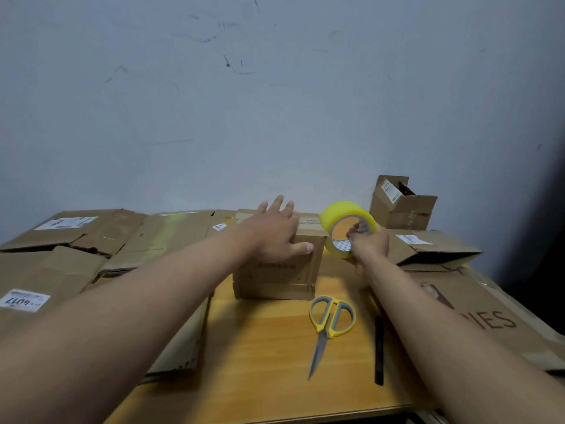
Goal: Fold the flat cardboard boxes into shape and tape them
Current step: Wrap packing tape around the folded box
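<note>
A small folded cardboard box (276, 278) stands upright in the middle of the wooden table (269, 371). My left hand (273, 234) lies flat on its top with fingers spread and the thumb over the front edge. Just right of the box, my right hand (371, 244) grips a roll of yellow tape (342, 220), fingers through its core, holding it up at the box's top right corner. Flat cardboard boxes (101, 237) lie stacked on the left.
Yellow-handled scissors (328, 327) lie on the table in front of the box, a black pen (379, 350) to their right. More flattened cardboard (477, 313) covers the right side. An open small box (400, 203) stands at the back right against the wall.
</note>
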